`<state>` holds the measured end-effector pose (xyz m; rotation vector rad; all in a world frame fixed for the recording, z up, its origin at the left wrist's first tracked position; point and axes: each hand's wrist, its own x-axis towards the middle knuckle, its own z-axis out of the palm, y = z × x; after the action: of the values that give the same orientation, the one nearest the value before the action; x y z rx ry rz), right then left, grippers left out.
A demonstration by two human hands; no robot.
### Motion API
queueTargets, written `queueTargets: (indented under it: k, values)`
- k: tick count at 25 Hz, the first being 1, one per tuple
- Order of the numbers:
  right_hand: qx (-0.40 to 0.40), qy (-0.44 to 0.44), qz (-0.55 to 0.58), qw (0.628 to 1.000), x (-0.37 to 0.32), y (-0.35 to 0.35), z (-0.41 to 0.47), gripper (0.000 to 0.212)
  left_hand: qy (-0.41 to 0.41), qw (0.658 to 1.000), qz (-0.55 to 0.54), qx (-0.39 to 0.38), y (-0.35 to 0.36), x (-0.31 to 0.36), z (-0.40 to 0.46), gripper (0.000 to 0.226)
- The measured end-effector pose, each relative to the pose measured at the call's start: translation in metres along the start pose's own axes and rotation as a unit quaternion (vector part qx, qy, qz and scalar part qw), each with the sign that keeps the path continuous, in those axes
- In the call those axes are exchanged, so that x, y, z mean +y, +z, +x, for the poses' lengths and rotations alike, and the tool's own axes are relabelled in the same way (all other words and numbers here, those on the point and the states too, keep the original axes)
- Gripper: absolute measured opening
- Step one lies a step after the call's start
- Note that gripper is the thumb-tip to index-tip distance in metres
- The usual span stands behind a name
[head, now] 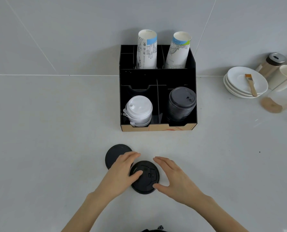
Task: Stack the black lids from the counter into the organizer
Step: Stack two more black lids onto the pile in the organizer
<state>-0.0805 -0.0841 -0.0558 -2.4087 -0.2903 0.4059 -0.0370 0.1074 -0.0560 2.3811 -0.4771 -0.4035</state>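
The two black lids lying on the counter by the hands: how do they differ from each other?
The near lid shows its raised top with a sip flap; the far lid shows only a plain, flat face. The near lid sits between both hands, the left hand touching it; the far lid lies partly hidden behind that hand. Both are round, black and flat on the counter.

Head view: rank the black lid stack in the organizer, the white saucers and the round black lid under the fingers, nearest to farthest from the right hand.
1. Round black lid, touching the right hand, on its left.
2. Black lid stack, organizer's front right compartment.
3. White saucers, far right, by the wall.
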Motion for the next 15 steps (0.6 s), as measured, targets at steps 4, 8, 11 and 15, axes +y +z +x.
queueTargets:
  k: [4, 8, 11, 15]
  values:
    - [-0.019, -0.007, -0.001, 1.0, -0.001, 0.013, -0.005, 0.065, 0.002, 0.999, 0.028, -0.022, 0.006, -0.002, -0.009, 0.055]
    - [0.0, -0.007, 0.018, 1.0, -0.002, 0.02, -0.003, 0.06, 0.015, 0.994, 0.09, -0.062, 0.013, -0.003, -0.016, 0.061]
    - [0.006, -0.007, 0.024, 1.0, -0.003, 0.02, -0.003, 0.058, 0.012, 0.993, 0.1, -0.066, 0.015, -0.004, -0.018, 0.062]
    - [0.012, -0.011, 0.038, 0.999, -0.002, 0.016, -0.003, 0.057, 0.012, 0.992, 0.103, -0.076, 0.014, -0.003, -0.016, 0.064]
